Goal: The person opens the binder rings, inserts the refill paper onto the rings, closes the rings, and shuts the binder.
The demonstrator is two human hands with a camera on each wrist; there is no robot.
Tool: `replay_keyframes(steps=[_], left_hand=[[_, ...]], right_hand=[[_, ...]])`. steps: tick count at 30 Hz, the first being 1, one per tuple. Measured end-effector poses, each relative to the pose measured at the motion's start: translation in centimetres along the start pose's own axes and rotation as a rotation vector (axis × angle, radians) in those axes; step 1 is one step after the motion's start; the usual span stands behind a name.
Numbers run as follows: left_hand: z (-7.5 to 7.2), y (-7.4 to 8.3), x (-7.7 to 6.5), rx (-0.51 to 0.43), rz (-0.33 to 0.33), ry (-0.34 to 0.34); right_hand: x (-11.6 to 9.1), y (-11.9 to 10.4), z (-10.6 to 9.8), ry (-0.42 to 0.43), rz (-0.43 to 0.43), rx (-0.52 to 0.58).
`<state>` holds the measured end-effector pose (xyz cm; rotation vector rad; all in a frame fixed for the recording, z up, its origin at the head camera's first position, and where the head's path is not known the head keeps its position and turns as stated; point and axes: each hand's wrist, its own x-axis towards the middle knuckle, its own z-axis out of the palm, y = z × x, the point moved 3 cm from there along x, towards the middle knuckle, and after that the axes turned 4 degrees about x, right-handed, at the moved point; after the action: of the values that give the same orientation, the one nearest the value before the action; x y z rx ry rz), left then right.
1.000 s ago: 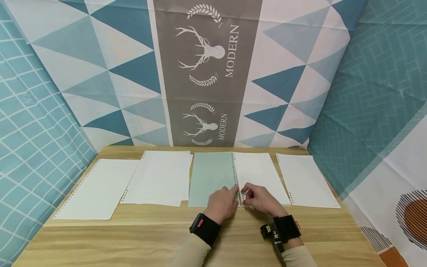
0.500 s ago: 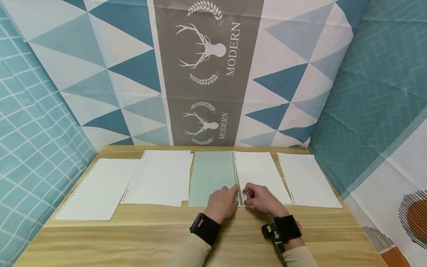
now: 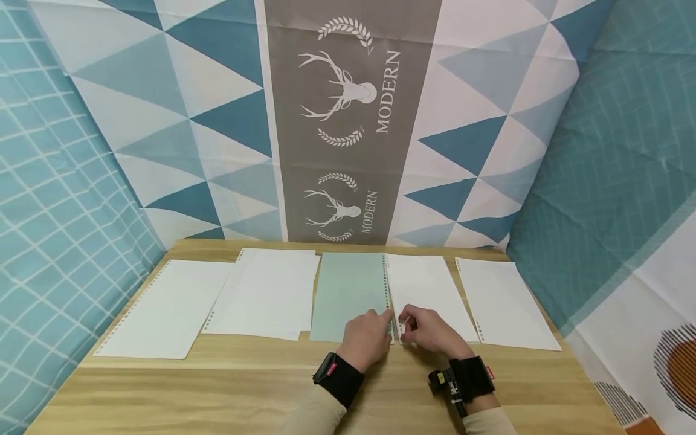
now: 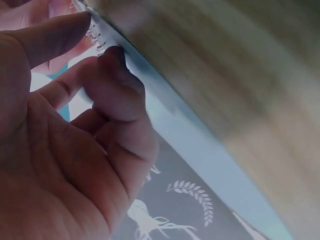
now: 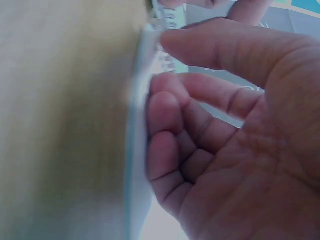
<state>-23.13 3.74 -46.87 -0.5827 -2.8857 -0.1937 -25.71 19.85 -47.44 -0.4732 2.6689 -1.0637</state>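
Observation:
An open loose-leaf notebook (image 3: 348,290) lies on the table, its pale green cover on the left and white pages (image 3: 426,284) on the right. Clear binder rings (image 4: 95,37) run along its middle. My left hand (image 3: 365,339) is at the near end of this ring spine, thumb and bent fingers on either side of the rings. Just across from it, my right hand (image 3: 432,332) has curled fingers (image 5: 165,112) along the pages' near edge. Its thumb and index finger sit at the rings (image 5: 167,60). Some of the contact is hidden behind the fingers.
Left of the notebook lie overlapping punched sheets (image 3: 266,290) and another white sheet (image 3: 165,308). One punched sheet (image 3: 505,302) is on the right. The wooden table (image 3: 228,393) meets patterned cloth walls (image 3: 217,121) at the back and sides.
Both hands keep their place at the ring spine, with hardly any finger movement. The head view has tilted slightly, so the whole scene sits a little lower and farther right.

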Motion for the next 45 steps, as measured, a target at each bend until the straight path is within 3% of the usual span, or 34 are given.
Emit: replay_keyframes(steps=[4,8,12,16,21,24,29,36,45], left_hand=[[-0.4,0.0,0.8,0.042,0.060,-0.081],[-1.7,-0.9,3.2,-0.050,0.113,-0.231],[-1.8,-2.4,6.3,-0.140,0.163,-0.272],[0.0,-3.9,8.6,-0.162,0.183,-0.286],[2.2,-5.4,10.6,-0.122,0.167,-0.331],[2.5,-5.6,11.0,-0.058,0.135,-0.354],[1.4,-4.2,11.2,0.024,0.035,-0.353],[2.1,-4.2,12.5,0.069,-0.051,-0.354],[2.2,-4.3,12.3,0.072,-0.054,-0.309]], right_hand=[[-0.2,-0.2,-0.6,-0.086,-0.013,-0.044],[0.6,-1.0,-1.9,-0.159,0.004,-0.109],[3.1,-1.5,-2.9,-0.041,-0.034,-0.149],[6.3,-0.3,-2.3,0.104,-0.108,-0.056],[9.2,2.0,-1.4,0.107,-0.062,0.039],[10.2,2.7,-1.5,0.042,-0.020,0.009],[11.4,2.2,-2.7,-0.033,-0.025,-0.102],[12.1,2.0,-3.0,-0.023,0.008,-0.118],[11.9,1.7,-3.0,0.012,0.064,-0.127]])
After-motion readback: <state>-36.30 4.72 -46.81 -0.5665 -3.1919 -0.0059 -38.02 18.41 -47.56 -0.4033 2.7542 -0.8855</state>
